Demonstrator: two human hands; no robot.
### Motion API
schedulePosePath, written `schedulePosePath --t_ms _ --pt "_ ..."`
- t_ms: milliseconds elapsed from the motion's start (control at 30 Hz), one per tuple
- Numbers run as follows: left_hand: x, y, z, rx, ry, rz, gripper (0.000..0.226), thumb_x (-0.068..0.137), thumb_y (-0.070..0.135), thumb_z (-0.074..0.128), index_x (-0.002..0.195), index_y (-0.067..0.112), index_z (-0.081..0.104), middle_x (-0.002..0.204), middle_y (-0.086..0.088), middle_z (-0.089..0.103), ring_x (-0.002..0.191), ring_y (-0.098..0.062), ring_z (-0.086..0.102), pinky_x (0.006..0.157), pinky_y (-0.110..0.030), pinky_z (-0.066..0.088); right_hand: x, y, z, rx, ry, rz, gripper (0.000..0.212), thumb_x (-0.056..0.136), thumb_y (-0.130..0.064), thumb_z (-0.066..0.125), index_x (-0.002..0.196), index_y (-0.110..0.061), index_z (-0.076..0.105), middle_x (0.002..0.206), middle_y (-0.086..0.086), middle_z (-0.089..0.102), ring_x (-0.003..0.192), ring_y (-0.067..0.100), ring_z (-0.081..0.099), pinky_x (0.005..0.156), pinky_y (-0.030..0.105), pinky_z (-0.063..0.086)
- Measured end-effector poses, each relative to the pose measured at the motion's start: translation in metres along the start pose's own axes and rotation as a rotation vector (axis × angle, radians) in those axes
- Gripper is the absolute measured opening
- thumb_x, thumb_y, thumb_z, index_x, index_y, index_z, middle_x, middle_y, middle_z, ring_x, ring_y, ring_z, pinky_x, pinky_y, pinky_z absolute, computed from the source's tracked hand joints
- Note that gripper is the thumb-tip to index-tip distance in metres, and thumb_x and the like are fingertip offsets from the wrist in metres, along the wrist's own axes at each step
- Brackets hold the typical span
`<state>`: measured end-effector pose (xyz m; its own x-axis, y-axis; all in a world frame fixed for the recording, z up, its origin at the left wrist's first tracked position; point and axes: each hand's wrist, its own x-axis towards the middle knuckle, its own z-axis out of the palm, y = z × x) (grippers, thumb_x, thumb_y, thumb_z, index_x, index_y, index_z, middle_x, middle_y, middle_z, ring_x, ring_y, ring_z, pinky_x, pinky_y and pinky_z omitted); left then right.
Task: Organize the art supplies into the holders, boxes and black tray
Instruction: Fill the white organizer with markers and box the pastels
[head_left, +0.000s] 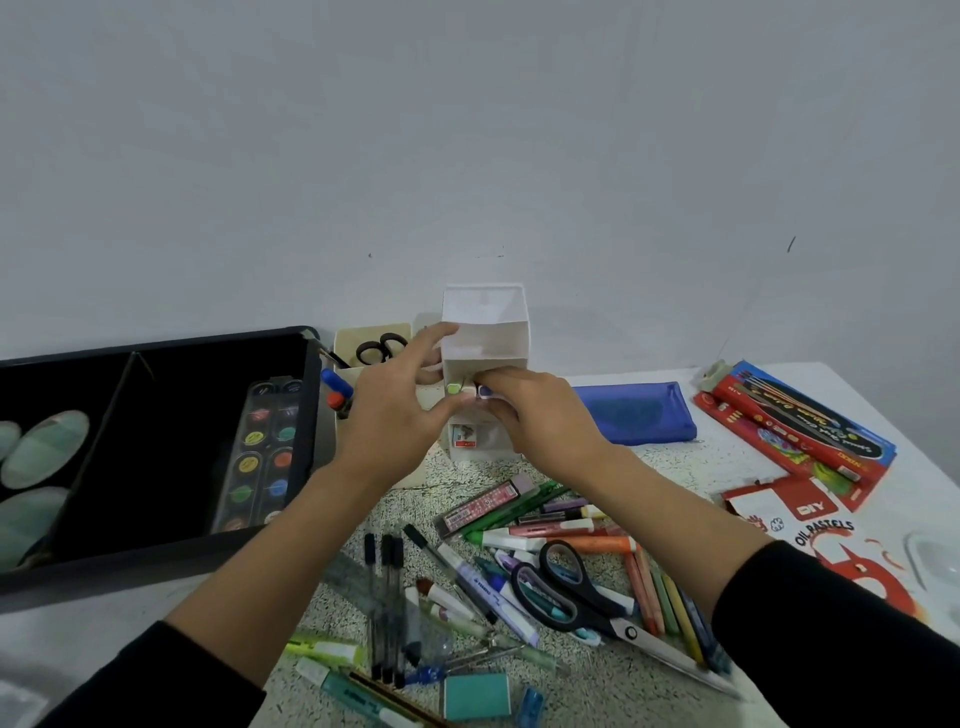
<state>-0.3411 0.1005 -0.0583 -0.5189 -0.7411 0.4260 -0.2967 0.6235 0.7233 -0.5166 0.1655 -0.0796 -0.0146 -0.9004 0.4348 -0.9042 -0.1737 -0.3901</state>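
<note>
A white tiered holder (485, 325) stands at the back of the table, against the wall. My left hand (395, 410) holds its left side, thumb near a green-capped marker (453, 388). My right hand (540, 415) pinches a purple-capped marker (485, 391) at the holder's middle shelf. A small eraser box (465, 435) sits in the lowest shelf. The black tray (311, 364) at the left holds a paint palette (260, 452) and pale green oval dishes (47, 447). Loose pens, markers, pastels and black scissors (571, 592) lie in front.
A cream holder (345, 338) with scissors (382, 347) stands behind my left hand. A blue pouch (634, 413) lies right of the white holder. Red oil pastel boxes (789, 431) sit at the far right. A teal eraser (475, 696) lies near the front edge.
</note>
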Motion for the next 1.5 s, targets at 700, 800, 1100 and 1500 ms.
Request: schedulePosePath --t_ms 700,800,1100,1500 --pt "-0.006 0.002 0.001 -0.010 0.075 -0.062 0.064 0.076 0.029 0.088 0.126 0.035 0.047 0.103 0.001 0.075 0.086 -0.007 0.074 0.077 -0.039 0.062 -0.001 -0.004 -0.005 -0.029 -0.163 0.047 0.032 0.101 -0.014 0.055 0.132 -0.016 0.059 0.119 0.008 0.069 0.098 0.034 0.064 0.075 0.040 0.048" --pt "-0.016 0.004 -0.003 0.098 0.155 0.010 0.051 0.082 0.033 0.083 0.122 0.027 0.052 0.096 0.006 0.071 0.091 -0.010 0.069 0.080 -0.037 0.060 -0.016 -0.013 -0.018 -0.034 -0.137 0.034 0.045 0.101 -0.015 0.056 0.145 -0.020 0.047 0.131 0.000 0.064 0.085 0.011 0.063 0.081 0.041 0.050" --pt "-0.082 0.004 0.024 0.236 -0.439 0.102 0.007 0.092 0.037 0.069 0.095 0.031 0.070 0.086 0.019 0.061 0.080 0.000 0.056 0.072 -0.023 0.049 -0.113 -0.006 -0.030 0.101 -0.273 0.072 0.032 0.099 -0.043 0.057 0.126 -0.028 0.063 0.102 -0.015 0.069 0.085 -0.003 0.060 0.078 0.019 0.048" --pt "-0.118 -0.004 0.052 0.460 -0.572 0.059 0.034 0.097 0.048 0.055 0.128 0.037 0.063 0.114 0.018 0.051 0.111 -0.003 0.044 0.097 -0.031 0.032 -0.151 0.015 -0.032 0.072 -0.392 0.094 0.069 0.076 -0.060 0.072 0.135 -0.032 0.051 0.125 -0.014 0.043 0.111 0.007 0.049 0.101 0.026 0.049"
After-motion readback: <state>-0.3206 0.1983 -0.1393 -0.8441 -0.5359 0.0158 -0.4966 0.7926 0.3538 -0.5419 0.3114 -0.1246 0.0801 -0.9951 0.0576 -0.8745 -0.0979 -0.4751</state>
